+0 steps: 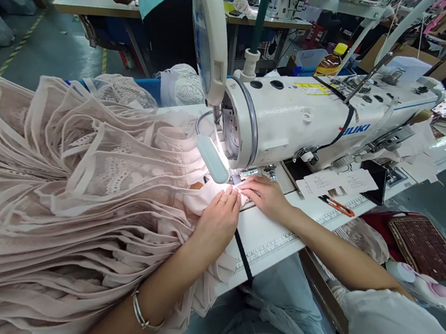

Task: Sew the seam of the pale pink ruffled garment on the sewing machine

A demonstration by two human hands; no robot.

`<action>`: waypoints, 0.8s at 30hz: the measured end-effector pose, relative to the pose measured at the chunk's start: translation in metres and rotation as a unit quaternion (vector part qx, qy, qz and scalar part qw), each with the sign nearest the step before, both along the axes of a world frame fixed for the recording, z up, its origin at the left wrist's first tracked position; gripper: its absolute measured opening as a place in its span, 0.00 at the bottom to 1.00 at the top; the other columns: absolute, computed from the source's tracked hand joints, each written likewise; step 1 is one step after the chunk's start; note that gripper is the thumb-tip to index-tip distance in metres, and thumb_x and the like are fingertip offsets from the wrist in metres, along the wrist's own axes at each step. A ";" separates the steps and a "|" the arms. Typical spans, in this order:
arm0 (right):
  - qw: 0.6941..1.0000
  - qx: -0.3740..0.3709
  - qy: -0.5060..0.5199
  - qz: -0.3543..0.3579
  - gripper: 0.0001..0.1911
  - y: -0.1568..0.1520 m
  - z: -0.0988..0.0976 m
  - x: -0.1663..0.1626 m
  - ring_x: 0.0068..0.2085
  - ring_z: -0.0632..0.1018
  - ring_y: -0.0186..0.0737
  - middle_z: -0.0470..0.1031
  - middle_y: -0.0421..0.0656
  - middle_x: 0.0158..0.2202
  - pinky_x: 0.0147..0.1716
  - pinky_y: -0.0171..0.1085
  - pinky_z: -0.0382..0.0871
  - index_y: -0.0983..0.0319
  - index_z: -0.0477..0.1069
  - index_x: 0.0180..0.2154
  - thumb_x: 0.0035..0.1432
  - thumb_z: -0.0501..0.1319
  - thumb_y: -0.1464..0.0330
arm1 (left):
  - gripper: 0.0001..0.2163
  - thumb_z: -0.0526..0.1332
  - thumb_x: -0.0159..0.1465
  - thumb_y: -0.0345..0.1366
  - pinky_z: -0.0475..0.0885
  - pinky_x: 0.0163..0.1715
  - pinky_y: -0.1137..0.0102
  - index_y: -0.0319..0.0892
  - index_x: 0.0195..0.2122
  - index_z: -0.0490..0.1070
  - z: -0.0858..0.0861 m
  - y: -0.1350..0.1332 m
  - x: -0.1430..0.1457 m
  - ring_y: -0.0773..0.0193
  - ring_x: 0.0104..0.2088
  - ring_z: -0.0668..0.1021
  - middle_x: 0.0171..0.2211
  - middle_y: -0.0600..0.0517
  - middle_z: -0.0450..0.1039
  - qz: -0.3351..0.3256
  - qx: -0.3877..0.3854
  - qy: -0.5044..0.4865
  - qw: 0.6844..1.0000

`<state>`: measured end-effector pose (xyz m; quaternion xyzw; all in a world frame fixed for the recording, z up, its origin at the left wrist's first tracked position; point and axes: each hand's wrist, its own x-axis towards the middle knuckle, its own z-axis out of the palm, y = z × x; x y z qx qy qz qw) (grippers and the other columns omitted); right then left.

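Observation:
A white sewing machine stands across the table, its lamp lighting the needle area. Under the needle lies a piece of pale pink fabric. My left hand rests on this fabric with fingers stretched out flat, its thumb hidden. Close beside it, my right hand pinches the fabric's edge near the presser foot. The exact spot under the needle is partly covered by the lamp and my fingers. A large heap of pale pink lace-trimmed garments spreads left of the machine, reaching under my left forearm.
Paper tags and orange thread snips lie right of my hands. A ruler strip runs along the table's front edge. Behind the machine stand an oil bottle and lace rolls. Another person is at the far table.

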<state>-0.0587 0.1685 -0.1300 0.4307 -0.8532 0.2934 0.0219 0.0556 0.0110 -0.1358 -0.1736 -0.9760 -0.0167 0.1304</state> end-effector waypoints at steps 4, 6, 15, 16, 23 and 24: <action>0.990 0.068 0.106 0.061 0.16 0.002 0.003 0.008 0.47 0.77 0.47 0.79 0.49 0.44 0.48 0.45 0.72 0.62 0.78 0.46 0.71 0.51 0.69 | 0.18 0.44 0.69 0.21 0.67 0.60 0.56 0.30 0.52 0.70 -0.001 -0.001 -0.001 0.53 0.56 0.75 0.51 0.37 0.75 0.041 0.051 0.046 0.997; 0.979 0.120 0.153 0.065 0.17 -0.001 0.005 0.012 0.50 0.76 0.49 0.78 0.52 0.46 0.51 0.47 0.71 0.65 0.76 0.49 0.70 0.50 0.73 | 0.16 0.44 0.69 0.21 0.73 0.52 0.59 0.33 0.45 0.72 0.003 -0.001 -0.001 0.54 0.47 0.78 0.44 0.39 0.76 0.072 0.060 0.032 0.995; 0.967 0.219 0.095 0.095 0.26 -0.002 0.009 -0.008 0.57 0.75 0.47 0.73 0.49 0.61 0.53 0.46 0.73 0.64 0.70 0.58 0.64 0.48 0.81 | 0.16 0.49 0.68 0.22 0.69 0.57 0.57 0.29 0.52 0.72 -0.001 0.010 -0.006 0.52 0.55 0.76 0.52 0.37 0.76 0.028 0.020 0.032 0.999; 0.968 0.222 0.078 0.089 0.27 -0.001 0.008 -0.011 0.56 0.76 0.47 0.72 0.48 0.61 0.53 0.46 0.74 0.63 0.70 0.59 0.63 0.48 0.82 | 0.17 0.48 0.68 0.22 0.68 0.59 0.57 0.27 0.54 0.71 -0.002 0.010 -0.006 0.52 0.57 0.75 0.54 0.35 0.76 0.024 0.014 0.039 0.999; 0.982 0.152 0.022 0.106 0.34 0.007 -0.002 -0.021 0.59 0.75 0.42 0.72 0.42 0.62 0.59 0.46 0.70 0.57 0.69 0.61 0.59 0.46 0.83 | 0.20 0.47 0.67 0.20 0.69 0.59 0.59 0.24 0.56 0.70 0.001 0.008 -0.007 0.52 0.57 0.76 0.55 0.35 0.76 0.013 -0.037 0.041 0.998; 0.983 0.148 0.010 0.109 0.35 0.009 -0.002 -0.022 0.58 0.76 0.42 0.72 0.42 0.62 0.59 0.46 0.70 0.56 0.69 0.62 0.58 0.46 0.83 | 0.20 0.47 0.67 0.20 0.70 0.58 0.59 0.25 0.55 0.71 0.001 0.008 -0.007 0.52 0.57 0.77 0.55 0.35 0.76 0.017 -0.035 0.041 0.998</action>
